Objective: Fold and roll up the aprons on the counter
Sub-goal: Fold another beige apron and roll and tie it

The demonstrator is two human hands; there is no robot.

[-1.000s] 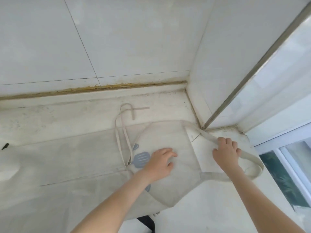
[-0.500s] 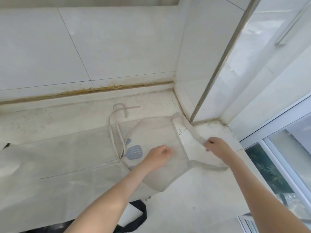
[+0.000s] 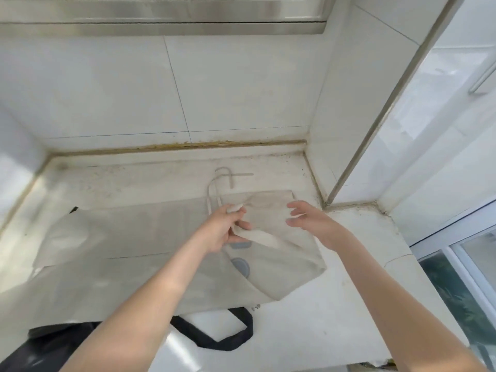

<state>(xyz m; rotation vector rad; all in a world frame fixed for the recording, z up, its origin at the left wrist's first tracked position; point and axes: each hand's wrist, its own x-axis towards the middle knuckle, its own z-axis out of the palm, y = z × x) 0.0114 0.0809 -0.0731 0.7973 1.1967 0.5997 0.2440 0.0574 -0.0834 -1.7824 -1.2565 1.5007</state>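
A cream apron (image 3: 139, 237) lies spread across the white counter (image 3: 308, 326), its bib end at the right with grey-blue printed shapes (image 3: 240, 265). My left hand (image 3: 224, 229) pinches the apron's neck strap (image 3: 264, 237), which now lies folded over the bib. My right hand (image 3: 308, 217) hovers just above the bib's right edge, fingers spread and holding nothing. A thin waist tie (image 3: 218, 183) loops on the counter behind the bib. A black apron (image 3: 53, 347) lies partly under the cream one at the front, its strap (image 3: 228, 342) looping out.
Tiled walls close the counter at the back and right, with a metal-edged corner post (image 3: 375, 130). A window (image 3: 469, 277) runs along the right side. A steel cabinet edge (image 3: 161, 17) hangs overhead. Bare counter lies in front of the bib.
The neck strap has been brought from the right side of the counter onto the bib. My left hand went from pressing the bib to pinching the strap; my right hand let it go.
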